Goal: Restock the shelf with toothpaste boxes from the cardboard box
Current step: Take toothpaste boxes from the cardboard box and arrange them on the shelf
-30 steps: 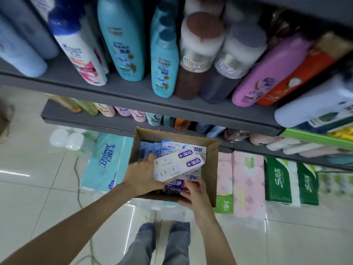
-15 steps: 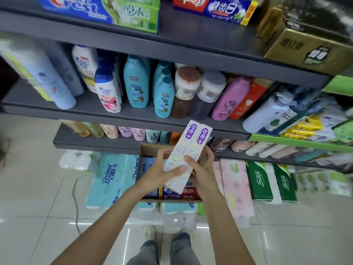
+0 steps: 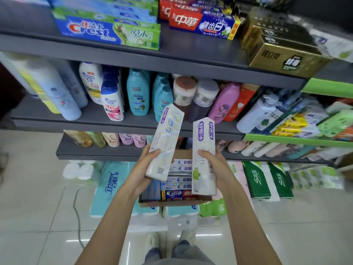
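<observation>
While each hand grips one, more toothpaste boxes (image 3: 179,183) fill the cardboard box (image 3: 183,154).

Each hand holds a toothpaste box above the cardboard box (image 3: 183,153): left box (image 3: 165,142) at eleven o'clock, right box (image 3: 203,155) at one. Shelves (image 3: 191,60) stand behind; probably more boxes lie inside.
</observation>
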Tool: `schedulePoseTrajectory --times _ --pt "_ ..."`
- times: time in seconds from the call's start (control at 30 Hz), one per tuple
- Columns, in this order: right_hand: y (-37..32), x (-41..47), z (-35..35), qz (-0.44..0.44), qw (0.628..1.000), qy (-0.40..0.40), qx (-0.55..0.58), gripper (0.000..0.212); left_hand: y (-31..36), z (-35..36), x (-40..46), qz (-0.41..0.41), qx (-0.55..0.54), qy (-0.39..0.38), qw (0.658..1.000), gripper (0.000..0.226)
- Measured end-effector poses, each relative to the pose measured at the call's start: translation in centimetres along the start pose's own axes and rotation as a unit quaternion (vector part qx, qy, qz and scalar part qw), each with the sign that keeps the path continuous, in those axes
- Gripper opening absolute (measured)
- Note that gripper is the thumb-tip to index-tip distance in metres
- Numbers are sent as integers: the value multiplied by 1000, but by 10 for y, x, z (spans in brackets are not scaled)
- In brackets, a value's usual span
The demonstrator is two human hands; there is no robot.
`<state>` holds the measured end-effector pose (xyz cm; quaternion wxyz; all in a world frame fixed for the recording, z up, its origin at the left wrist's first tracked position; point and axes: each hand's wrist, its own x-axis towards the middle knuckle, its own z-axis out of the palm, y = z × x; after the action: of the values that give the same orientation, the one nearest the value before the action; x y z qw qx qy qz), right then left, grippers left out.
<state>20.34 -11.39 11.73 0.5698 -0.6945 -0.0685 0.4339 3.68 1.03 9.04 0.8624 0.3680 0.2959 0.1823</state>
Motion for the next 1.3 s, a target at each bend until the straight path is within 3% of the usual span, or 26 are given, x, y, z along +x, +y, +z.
schedulePoseTrajectory --times 0.17,0.37,0.43,0.5,0.63,0.77,0.83,0.9,1.03,1.17,1.3 --pt "-28 -6 -18 -121 983 -25 -134 17 20 -7 -1 70 191 43 978 36" --pt "-66 -7 -46 -231 938 -97 -239 24 74 -3 -11 178 381 27 907 65" --pt "-81 -12 -59 -263 927 -93 -251 32 87 8 -15 208 466 44 859 76" --pt "-101 -22 -76 -329 904 -62 -266 38 100 25 -14 255 559 50 788 76" --pt "-141 -39 -120 -493 813 78 -299 46 125 78 -6 366 650 47 664 71" --pt "-182 -31 -191 -540 755 181 -325 51 131 151 9 446 706 41 548 66" --pt "-204 -22 -237 -544 724 228 -359 50 120 195 25 469 720 30 511 65" --pt "-224 -6 -270 -550 688 263 -394 50 112 225 37 483 726 17 489 64" --pt "-270 40 -354 -514 688 290 -422 48 90 290 67 494 736 31 463 65" --pt "-324 100 -397 -492 664 199 -527 47 80 346 87 507 742 48 435 65" --pt "-353 154 -387 -462 645 120 -597 47 69 386 100 497 752 79 425 66"
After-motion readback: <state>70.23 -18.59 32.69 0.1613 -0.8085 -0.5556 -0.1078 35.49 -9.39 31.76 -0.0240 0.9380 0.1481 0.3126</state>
